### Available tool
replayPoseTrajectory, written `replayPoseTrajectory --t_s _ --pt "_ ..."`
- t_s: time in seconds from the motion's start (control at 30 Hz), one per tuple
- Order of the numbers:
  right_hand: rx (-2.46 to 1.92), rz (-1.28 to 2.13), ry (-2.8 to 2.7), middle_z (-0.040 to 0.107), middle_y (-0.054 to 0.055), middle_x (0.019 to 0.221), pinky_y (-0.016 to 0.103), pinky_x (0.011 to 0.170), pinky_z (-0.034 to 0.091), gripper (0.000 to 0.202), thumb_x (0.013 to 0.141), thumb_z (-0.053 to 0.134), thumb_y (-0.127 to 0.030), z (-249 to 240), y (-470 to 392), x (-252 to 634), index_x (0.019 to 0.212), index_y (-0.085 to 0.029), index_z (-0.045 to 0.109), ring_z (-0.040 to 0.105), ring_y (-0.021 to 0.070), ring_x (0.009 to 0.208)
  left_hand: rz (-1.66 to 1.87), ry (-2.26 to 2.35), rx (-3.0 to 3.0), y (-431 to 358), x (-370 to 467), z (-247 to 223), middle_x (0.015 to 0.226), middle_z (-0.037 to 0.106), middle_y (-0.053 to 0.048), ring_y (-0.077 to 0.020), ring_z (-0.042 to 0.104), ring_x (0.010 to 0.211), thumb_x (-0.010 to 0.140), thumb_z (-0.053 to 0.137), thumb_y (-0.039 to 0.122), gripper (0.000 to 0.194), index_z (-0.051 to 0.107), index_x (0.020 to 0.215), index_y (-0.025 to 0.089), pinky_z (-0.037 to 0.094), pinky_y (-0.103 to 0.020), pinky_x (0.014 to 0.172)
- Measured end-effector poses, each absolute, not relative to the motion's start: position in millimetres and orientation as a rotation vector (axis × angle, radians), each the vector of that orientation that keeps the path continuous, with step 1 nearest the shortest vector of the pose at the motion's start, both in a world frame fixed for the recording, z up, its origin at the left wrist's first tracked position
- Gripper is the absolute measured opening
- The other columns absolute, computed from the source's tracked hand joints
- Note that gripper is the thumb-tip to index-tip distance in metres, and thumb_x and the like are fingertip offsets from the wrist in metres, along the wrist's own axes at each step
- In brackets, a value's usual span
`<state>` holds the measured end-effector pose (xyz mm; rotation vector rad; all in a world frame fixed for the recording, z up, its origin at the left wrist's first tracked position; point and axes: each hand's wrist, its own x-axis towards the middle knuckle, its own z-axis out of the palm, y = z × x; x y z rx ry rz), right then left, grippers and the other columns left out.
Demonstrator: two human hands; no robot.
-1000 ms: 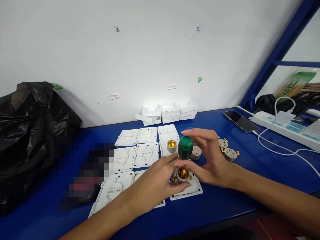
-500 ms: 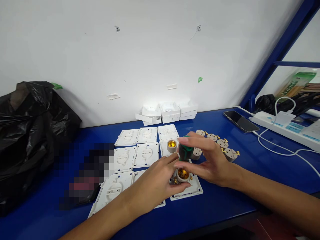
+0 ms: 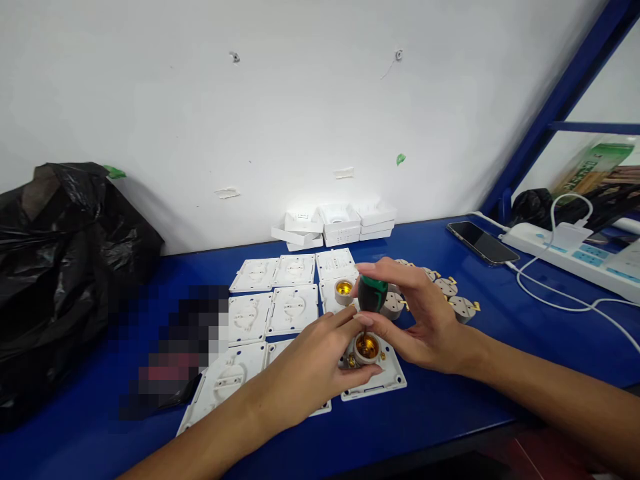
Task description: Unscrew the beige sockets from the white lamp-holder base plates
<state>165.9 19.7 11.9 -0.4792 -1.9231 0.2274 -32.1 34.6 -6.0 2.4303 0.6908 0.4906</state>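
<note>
A screwdriver with a green and black handle (image 3: 373, 295) stands upright between the thumb and fingers of my right hand (image 3: 417, 317). Its shaft reaches down into a round lamp socket (image 3: 367, 349) with a brass-coloured inside. My left hand (image 3: 327, 357) is closed around that socket, thumb in front and fingers behind. Beneath the socket lies a square white plate (image 3: 387, 380). Just behind, a second brass-lined socket (image 3: 344, 291) sits on another white plate. The tip of the screwdriver is hidden inside the socket.
Several white plates (image 3: 293, 310) lie in rows to the left. Loose round socket bases (image 3: 463, 307) with brass tabs are at right. White boxes (image 3: 341, 223) stand by the wall. A phone (image 3: 483, 241), a power strip (image 3: 575, 253) and a black bag (image 3: 75, 267) flank the work area.
My right fingers have shifted on the screwdriver handle, which now shows more of its dark side. My left hand and the socket have stayed in place.
</note>
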Motion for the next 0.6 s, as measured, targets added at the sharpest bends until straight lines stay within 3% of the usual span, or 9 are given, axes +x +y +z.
replayPoseTrajectory --t_s 0.2,0.6 --pt "-0.455 0.213 -1.931 0.071 0.006 0.115 0.037 0.083 0.060 0.066 0.092 0.067 -0.008 10.2 20.3 166.5 0.151 -0.027 0.043 0.067 0.0176 0.091 0.485 0.679 2.455 34.7 -31.5 -4.0 0.115 0.066 -0.005 -0.0253 0.067 0.099 0.093 0.075 0.033 0.023 0.060 0.107 0.023 0.056 -0.038 0.090" --pt "-0.506 0.192 -1.984 0.068 0.009 0.132 0.035 0.097 0.062 0.071 0.092 0.066 -0.010 10.2 15.6 168.9 0.155 -0.027 0.037 0.069 0.0198 0.116 0.478 0.676 2.412 34.3 -31.9 0.0 0.105 0.067 -0.003 -0.0250 0.068 0.095 0.094 0.074 0.033 0.020 0.063 0.107 0.024 0.056 -0.037 0.085"
